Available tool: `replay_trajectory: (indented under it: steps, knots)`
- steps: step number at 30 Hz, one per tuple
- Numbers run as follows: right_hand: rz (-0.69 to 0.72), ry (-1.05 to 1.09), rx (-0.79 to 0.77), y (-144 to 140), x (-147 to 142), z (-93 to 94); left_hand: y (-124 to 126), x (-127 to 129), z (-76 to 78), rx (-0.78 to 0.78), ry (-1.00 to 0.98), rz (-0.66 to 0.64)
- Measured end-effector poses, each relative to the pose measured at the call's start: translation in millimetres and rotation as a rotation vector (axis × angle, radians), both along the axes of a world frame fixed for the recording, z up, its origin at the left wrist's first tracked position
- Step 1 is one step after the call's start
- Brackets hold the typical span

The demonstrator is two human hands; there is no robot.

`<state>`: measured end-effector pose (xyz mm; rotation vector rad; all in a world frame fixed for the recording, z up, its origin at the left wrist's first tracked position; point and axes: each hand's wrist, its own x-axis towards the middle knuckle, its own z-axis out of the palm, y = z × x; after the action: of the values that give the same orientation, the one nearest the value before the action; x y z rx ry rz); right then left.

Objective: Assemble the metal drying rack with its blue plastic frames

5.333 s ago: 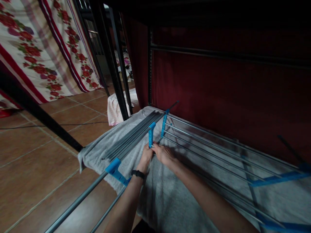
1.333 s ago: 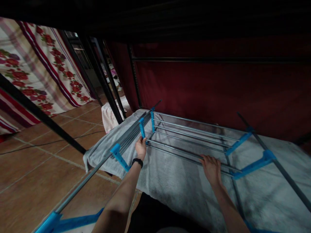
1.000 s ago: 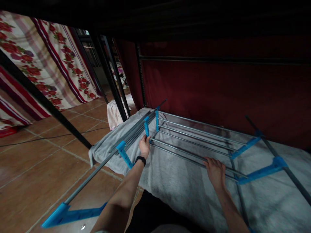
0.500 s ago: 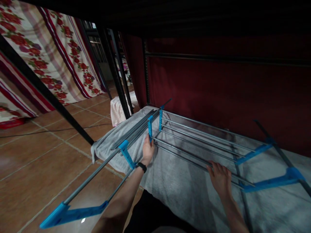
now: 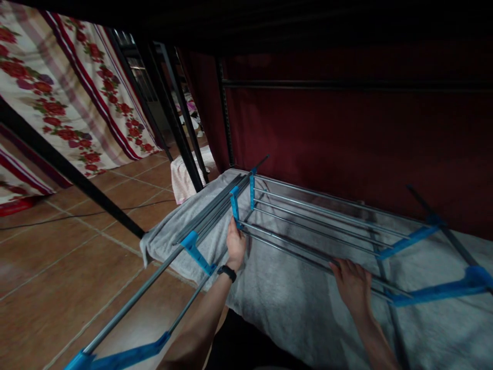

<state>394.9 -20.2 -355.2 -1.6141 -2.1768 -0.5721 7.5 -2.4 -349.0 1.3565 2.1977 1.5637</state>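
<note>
A metal-tube drying rack (image 5: pixel 308 240) with blue plastic joints stands partly assembled on a grey blanket (image 5: pixel 285 303). My left hand (image 5: pixel 235 245) is closed around the lower end of an upright blue bracket (image 5: pixel 235 203), where the near rods meet it. Farther right, my right hand (image 5: pixel 352 282) has its fingers curled over the near rods, close to a blue arm (image 5: pixel 442 292). Another blue bracket (image 5: pixel 252 192) holds the far rods. Loose grey tubes (image 5: pixel 211 208) lie bundled left of my left hand. A tubular section with a blue joint (image 5: pixel 197 252) reaches toward the lower left.
Black metal posts (image 5: pixel 169 103) and a dark overhead frame surround the bed. A dark red curtain (image 5: pixel 346 133) hangs behind. At left are a floral cloth (image 5: pixel 88 87), a tiled floor (image 5: pixel 69 272) and a thin cable (image 5: pixel 96 213). A pinkish cloth (image 5: pixel 185 177) sits beyond the bed's end.
The view has shifted slightly, and the rack's lower left end now runs out of the picture. Both hands keep their places on the bracket and rods.
</note>
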Motion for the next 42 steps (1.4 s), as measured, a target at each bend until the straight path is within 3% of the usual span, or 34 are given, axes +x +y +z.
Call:
replay_trajectory:
  steps: [9, 16, 20, 23, 27, 31, 34, 37, 42]
  knots:
    - [-0.008, 0.032, -0.022, 3.5, 1.2, -6.0, -1.4, 0.8, 1.6, -0.003, -0.003, 0.025]
    - [0.003, 0.084, -0.021, 1.5, 0.1, -3.6, -3.2, -5.5, 5.6, 0.004, -0.053, -0.063]
    - [0.042, 0.229, 0.055, -5.8, -3.3, -9.0, -8.6, -5.7, 5.6, -0.027, -0.092, -0.062]
    - [0.101, 0.41, 0.083, -20.2, -14.5, -23.9, -24.7, 1.2, 1.3, -0.049, -0.09, -0.04]
    - [0.243, 0.556, -0.059, -45.1, -38.1, -56.9, -67.4, 19.8, -15.3, -0.122, -0.008, -0.139]
    - [0.277, 0.499, -0.152, -57.4, -55.0, -83.5, -116.2, 30.6, -38.4, -0.261, 0.108, -0.285]
    - [0.253, 0.455, -0.168, -55.9, -57.9, -89.2, -138.4, 27.3, -46.7, -0.308, 0.18, -0.311]
    - [0.257, 0.447, -0.193, -53.5, -56.8, -87.3, -141.8, 22.7, -42.0, -0.328, 0.265, -0.349]
    - [0.242, 0.44, -0.226, -56.1, -56.3, -80.5, -124.4, 32.4, -24.7, -0.355, 0.49, -0.44]
